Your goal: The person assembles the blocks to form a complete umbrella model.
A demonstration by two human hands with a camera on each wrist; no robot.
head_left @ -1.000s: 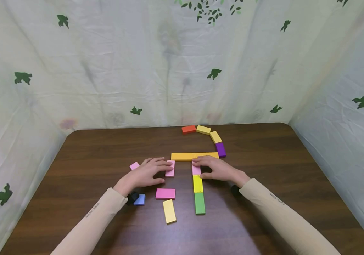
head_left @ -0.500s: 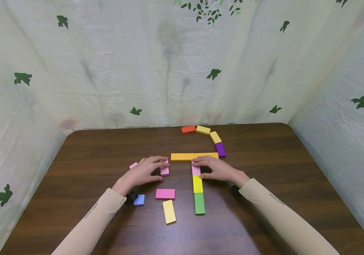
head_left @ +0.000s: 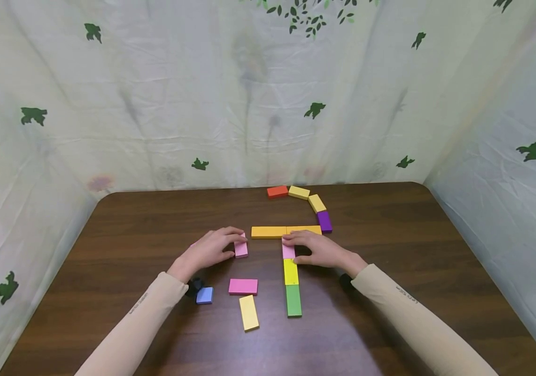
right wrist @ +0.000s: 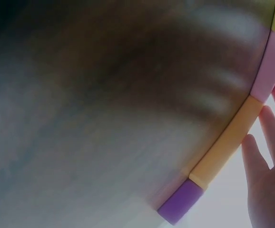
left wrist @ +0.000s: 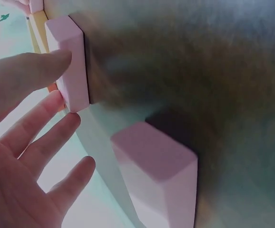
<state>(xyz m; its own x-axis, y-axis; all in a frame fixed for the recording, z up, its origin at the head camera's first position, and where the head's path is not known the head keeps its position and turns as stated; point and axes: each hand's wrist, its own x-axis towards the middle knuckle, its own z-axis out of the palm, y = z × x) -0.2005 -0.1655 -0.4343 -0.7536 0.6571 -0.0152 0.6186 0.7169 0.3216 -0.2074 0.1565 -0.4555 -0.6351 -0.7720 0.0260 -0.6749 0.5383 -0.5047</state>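
My left hand [head_left: 207,249] holds a pink block [head_left: 241,248] by its ends, thumb at the near side and fingertips over the far end. In the left wrist view the thumb lies across this block's face, and a second pink block [left wrist: 161,171] stands close by the fingers. My right hand [head_left: 320,248], fingers fairly straight, rests on a light pink block [head_left: 288,251] just below the orange blocks [head_left: 269,232]. Its thumb reaches the top of a yellow block [head_left: 290,272], with a green block [head_left: 293,301] in line below.
A curve of red [head_left: 277,191], pale yellow [head_left: 299,192] and purple [head_left: 324,222] blocks runs along the back. Nearer lie a dark pink block [head_left: 243,286], a pale yellow block [head_left: 249,313] and a blue block [head_left: 204,295]. A patterned cloth [head_left: 164,104] hangs behind the table [head_left: 390,219].
The pink block at my left hand has slid left, away from the orange blocks, and the thumb has closed in on it. My right hand has stayed put.
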